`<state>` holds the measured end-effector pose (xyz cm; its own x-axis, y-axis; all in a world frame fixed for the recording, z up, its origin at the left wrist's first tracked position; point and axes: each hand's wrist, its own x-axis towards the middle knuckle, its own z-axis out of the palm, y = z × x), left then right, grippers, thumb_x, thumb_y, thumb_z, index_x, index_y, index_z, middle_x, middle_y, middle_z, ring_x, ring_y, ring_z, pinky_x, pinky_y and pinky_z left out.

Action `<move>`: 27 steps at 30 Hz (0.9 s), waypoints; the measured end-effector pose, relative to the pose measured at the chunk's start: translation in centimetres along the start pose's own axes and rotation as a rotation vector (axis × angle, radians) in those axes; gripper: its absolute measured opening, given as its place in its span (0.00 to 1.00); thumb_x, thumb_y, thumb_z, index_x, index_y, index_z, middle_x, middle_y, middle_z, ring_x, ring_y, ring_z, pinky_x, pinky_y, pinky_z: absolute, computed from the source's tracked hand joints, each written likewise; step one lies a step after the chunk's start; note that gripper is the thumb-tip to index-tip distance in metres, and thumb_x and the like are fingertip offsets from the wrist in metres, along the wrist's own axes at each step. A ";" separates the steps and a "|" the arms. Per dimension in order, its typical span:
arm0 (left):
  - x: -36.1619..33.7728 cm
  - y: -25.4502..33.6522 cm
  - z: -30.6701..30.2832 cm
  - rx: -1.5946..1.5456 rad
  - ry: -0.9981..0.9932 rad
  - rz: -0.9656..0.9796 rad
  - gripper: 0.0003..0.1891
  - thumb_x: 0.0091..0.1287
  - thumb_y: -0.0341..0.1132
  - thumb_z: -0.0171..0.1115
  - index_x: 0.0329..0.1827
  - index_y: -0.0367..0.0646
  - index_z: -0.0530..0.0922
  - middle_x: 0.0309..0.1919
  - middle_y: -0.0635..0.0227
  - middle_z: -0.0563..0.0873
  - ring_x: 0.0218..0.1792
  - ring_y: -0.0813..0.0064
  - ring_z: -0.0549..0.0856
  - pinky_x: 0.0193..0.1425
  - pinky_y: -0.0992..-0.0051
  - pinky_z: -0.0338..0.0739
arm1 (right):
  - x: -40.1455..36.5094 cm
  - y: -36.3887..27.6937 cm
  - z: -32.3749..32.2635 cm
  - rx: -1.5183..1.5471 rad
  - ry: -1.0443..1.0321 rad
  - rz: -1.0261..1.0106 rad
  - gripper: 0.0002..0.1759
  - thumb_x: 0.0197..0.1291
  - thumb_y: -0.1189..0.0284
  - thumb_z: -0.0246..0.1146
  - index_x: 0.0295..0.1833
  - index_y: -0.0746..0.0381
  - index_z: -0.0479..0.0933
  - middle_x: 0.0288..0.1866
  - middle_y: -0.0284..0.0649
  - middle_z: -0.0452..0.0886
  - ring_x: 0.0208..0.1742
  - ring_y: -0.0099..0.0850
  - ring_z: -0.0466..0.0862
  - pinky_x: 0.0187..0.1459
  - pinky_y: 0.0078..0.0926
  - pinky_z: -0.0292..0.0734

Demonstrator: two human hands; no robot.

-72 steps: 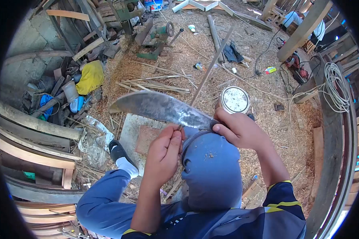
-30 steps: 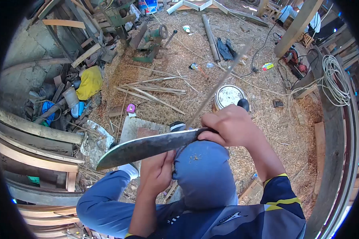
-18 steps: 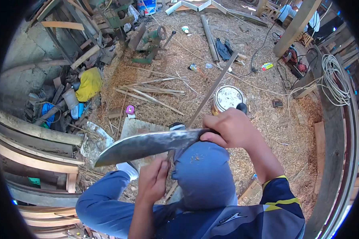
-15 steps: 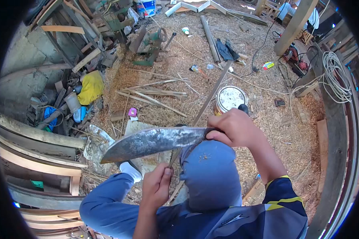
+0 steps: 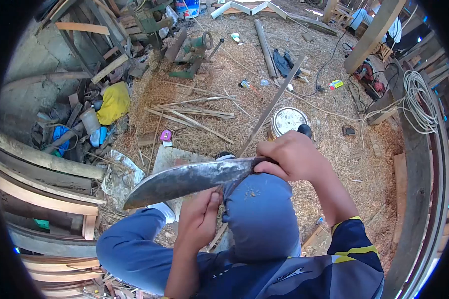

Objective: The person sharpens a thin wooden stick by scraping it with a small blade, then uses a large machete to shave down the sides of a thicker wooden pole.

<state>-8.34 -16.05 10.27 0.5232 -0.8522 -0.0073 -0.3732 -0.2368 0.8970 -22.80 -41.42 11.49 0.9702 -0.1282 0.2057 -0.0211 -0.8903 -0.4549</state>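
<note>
One raised knee (image 5: 262, 219) is just beside the wide blade (image 5: 189, 182), whose dark handle (image 5: 304, 131) your right hand (image 5: 292, 157) grips firmly; the thin strip (image 5: 272, 107) passes beneath the blade, its near end clenched, as it seems, in your left hand (image 5: 199, 217); if the strip twists, the blade could skid into your fingers or knee.

Plain daylight in here, soft and fairly even over shavings (image 5: 334, 164). Bright blue-white glare pokes through gaps in plank wall (image 5: 436, 72), right side. Whitish sheen streaks knife (image 5: 194, 177); pale shine on can lid (image 5: 289, 119). Duller light, deeper shadow around yellow cloth (image 5: 113, 102). Middle reasonably sharp; person (image 5: 362, 19) up far right small, indistinct. Beams (image 5: 50, 159) bow near edges, black surround.
</note>
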 end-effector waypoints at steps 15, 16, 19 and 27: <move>-2.3 -2.8 -0.6 -0.125 -0.129 -0.129 0.12 0.83 0.36 0.55 0.43 0.38 0.79 0.23 0.62 0.77 0.22 0.73 0.75 0.30 0.70 0.69 | -1.2 -0.3 -0.6 -0.005 -0.024 0.070 0.26 0.73 0.46 0.60 0.36 0.59 0.78 0.25 0.48 0.81 0.31 0.54 0.85 0.34 0.49 0.78; -2.7 -2.9 -0.7 -0.133 -0.128 -0.124 0.12 0.83 0.36 0.55 0.43 0.38 0.79 0.23 0.63 0.77 0.22 0.74 0.75 0.30 0.70 0.69 | -1.3 -0.1 -0.6 0.006 -0.021 0.091 0.26 0.73 0.46 0.60 0.37 0.59 0.78 0.25 0.49 0.81 0.31 0.54 0.85 0.34 0.50 0.78; -2.4 -2.6 -0.4 -0.159 -0.118 -0.154 0.12 0.83 0.36 0.55 0.41 0.38 0.78 0.21 0.66 0.76 0.23 0.76 0.75 0.30 0.71 0.68 | -1.5 0.7 -0.2 0.061 -0.012 0.113 0.26 0.73 0.46 0.60 0.37 0.59 0.78 0.26 0.49 0.82 0.32 0.54 0.86 0.34 0.50 0.78; -3.3 -3.8 -1.1 -0.190 -0.136 -0.176 0.13 0.83 0.35 0.55 0.38 0.38 0.77 0.21 0.70 0.76 0.23 0.77 0.76 0.30 0.72 0.69 | -1.9 0.4 -0.6 -0.012 -0.033 0.132 0.25 0.74 0.46 0.60 0.38 0.58 0.79 0.26 0.49 0.82 0.32 0.54 0.86 0.35 0.51 0.78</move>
<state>-7.78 -11.86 7.35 0.4550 -0.8634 -0.2180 -0.1288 -0.3061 0.9432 -24.76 -41.80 11.43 0.9663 -0.2299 0.1160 -0.1516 -0.8720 -0.4654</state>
